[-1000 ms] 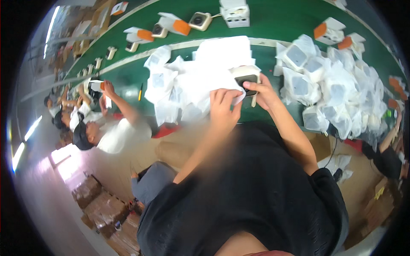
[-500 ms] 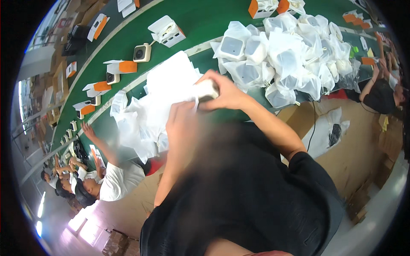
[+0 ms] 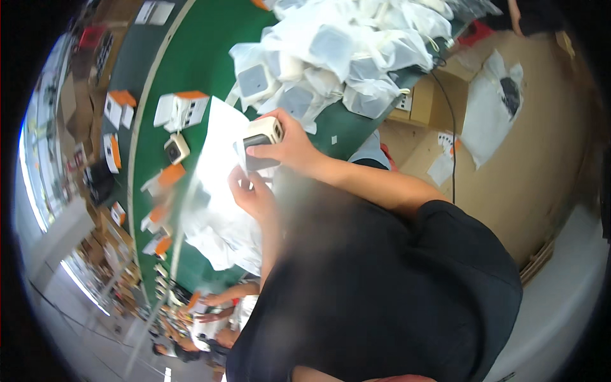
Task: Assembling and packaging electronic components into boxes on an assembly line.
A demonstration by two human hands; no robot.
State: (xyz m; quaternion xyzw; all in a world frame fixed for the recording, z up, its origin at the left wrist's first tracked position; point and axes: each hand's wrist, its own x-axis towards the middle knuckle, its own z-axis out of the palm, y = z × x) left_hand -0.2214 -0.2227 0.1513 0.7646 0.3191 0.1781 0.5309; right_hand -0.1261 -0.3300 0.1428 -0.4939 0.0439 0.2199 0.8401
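My right hand (image 3: 293, 143) is wrapped round a cream boxy device (image 3: 272, 129) with a dark face, holding it tilted above the bench. Close below it, the fingers of my left hand (image 3: 254, 198) are bent together at the lower edge of a thin whitish film (image 3: 240, 156). The film hangs by the device's dark side; whether it is attached there I cannot tell. Behind both hands lies a stack of white bags or sheets (image 3: 215, 143), overexposed by glare. More crumpled white bags (image 3: 223, 239) lie left of my left forearm.
A large heap of bagged devices (image 3: 331, 48) covers the far bench. On the green belt (image 3: 207, 38) stand an opened white-orange box (image 3: 181, 109), a cream device (image 3: 177, 148) and several more boxes. Co-workers' arms (image 3: 223, 298) reach in at lower left. A cardboard box (image 3: 433, 102) sits at right.
The view has swung, so the bench appears turned and the heap sits further left. My right hand has tilted the device, showing its dark face. My left hand now sits below the device.
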